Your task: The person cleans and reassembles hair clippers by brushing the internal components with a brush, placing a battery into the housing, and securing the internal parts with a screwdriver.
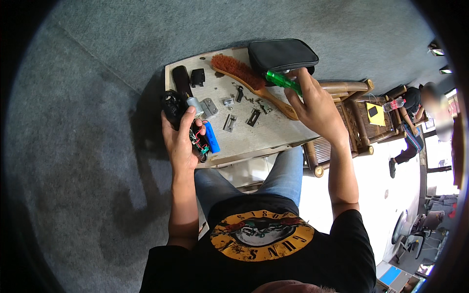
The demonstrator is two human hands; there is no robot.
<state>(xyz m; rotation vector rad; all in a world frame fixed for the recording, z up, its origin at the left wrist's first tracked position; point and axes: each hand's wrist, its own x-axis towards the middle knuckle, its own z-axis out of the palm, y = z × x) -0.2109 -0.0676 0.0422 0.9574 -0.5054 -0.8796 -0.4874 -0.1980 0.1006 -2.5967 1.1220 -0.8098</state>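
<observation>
At the left edge of the small table, my left hand [177, 146] is closed around an opened black handheld device [173, 106]. A silver motor [194, 104], red wires and a circuit board [196, 143] show at its fingers. Beside them a blue cylindrical battery [211, 136] sticks out. My right hand [315, 105], raised over the table's right side, grips a green see-through tool handle [284, 82], like a screwdriver's; its tip cannot be made out. Small loose parts lie between the hands, among them a black-framed piece [253, 117] and a metal bracket [229, 122].
A wooden brush [236, 71] with reddish bristles lies across the pale tabletop [239, 142], beside a black zip pouch [282, 54]. A dark tube-shaped casing [181, 79] and a black cap [198, 77] lie far left. Bamboo chairs [342, 93] and a seated person [411, 124] are at right.
</observation>
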